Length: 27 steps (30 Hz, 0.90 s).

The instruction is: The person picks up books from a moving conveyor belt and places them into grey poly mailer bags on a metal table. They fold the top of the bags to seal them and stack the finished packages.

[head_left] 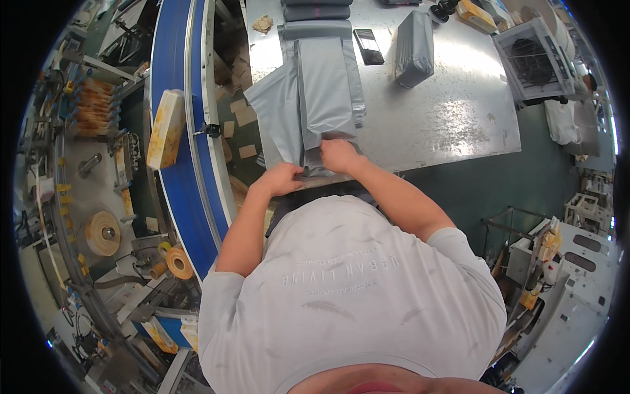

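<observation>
In front of me a grey plastic bag (275,98) lies on the metal table, its left side flaring out loosely. A long block-shaped bundle (325,82) in grey plastic film lies lengthwise on or in it; I cannot tell which. My left hand (282,179) pinches the bag's near edge at the table's front edge. Close by on the right, my right hand (342,156) is closed on the grey film at the bundle's near end, its fingertips partly hidden. More flat grey bags (356,85) show underneath.
Farther back are folded grey bags (316,12), a phone (369,47) and a wrapped grey package (415,49). A fan (533,59) stands at the table's right end. To the left runs a blue conveyor belt (172,52) carrying a yellow-white pack (167,129).
</observation>
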{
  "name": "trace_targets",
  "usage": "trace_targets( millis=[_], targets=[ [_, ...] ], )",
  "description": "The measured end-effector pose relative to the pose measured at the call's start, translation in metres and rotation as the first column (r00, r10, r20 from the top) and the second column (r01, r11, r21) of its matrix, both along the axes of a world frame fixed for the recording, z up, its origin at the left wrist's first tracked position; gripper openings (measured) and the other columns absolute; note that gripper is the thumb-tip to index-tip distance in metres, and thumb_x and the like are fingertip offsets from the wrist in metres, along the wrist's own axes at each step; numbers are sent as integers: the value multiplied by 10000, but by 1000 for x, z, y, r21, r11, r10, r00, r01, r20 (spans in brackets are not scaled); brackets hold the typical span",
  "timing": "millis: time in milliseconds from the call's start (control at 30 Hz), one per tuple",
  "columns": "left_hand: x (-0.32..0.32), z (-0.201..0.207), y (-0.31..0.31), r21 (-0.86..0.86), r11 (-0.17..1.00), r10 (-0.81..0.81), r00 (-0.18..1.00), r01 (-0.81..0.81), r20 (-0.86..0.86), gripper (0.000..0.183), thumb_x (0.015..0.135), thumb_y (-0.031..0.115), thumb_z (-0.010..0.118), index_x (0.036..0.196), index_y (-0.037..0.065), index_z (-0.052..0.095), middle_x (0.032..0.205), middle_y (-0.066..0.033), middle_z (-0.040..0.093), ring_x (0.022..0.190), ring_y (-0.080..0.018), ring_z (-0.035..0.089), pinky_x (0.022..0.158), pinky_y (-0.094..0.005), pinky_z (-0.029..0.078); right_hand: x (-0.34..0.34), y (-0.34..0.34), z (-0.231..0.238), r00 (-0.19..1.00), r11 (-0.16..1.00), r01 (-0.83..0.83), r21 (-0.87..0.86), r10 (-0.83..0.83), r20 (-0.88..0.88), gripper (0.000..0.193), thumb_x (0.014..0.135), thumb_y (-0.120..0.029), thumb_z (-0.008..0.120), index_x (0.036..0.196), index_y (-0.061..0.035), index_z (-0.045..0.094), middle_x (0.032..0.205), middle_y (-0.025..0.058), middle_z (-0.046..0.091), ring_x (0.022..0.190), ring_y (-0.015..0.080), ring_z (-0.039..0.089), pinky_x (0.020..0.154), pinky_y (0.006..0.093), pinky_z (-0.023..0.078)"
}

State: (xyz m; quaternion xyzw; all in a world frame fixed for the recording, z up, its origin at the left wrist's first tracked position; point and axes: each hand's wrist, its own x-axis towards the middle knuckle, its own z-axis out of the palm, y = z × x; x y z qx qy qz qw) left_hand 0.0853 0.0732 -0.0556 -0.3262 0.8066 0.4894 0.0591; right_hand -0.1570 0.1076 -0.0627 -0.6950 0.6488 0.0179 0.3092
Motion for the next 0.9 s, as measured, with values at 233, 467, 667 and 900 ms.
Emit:
trace_targets(
  millis=[233, 467, 667, 900],
  targets=[
    [31, -22, 35, -323, 945, -24, 996, 50, 84, 237, 852, 278, 767, 841, 43, 738, 863, -185, 702, 863, -410, 682, 781, -505, 557, -26, -19, 26, 985, 991, 128, -49, -133, -109, 332, 938, -201, 655, 1226, -39, 681, 1200, 249, 710, 1170, 414, 665, 995, 540, 535],
    [-47, -8, 19, -132, 816, 488, 792, -563, -366, 232, 902, 224, 770, 1038, 37, 751, 881, -145, 676, 802, -289, 653, 754, -402, 535, -45, -8, -4, 957, 967, 88, -238, -16, 288, 312, 943, -175, 698, 1239, -74, 706, 1158, 172, 727, 1076, 391, 684, 950, 485, 543],
    [-81, -61, 13, 30, 827, 525, 753, -561, -395, 156, 936, 119, 714, 1045, 14, 754, 906, -149, 685, 802, -324, 660, 743, -415, 525, -41, 0, -4, 916, 944, 117, -309, 18, 400, 235, 905, -149, 748, 1136, -106, 744, 1065, 133, 725, 980, 343, 694, 879, 442, 564],
    [-90, -42, 12, -192, 841, 359, 787, -507, -502, 86, 942, 39, 676, 991, -8, 730, 880, -157, 652, 786, -337, 647, 712, -396, 518, -53, 3, 9, 893, 934, 67, -352, 101, 438, 169, 863, -156, 782, 1006, -82, 731, 964, 131, 728, 923, 331, 698, 805, 443, 561]
  ],
)
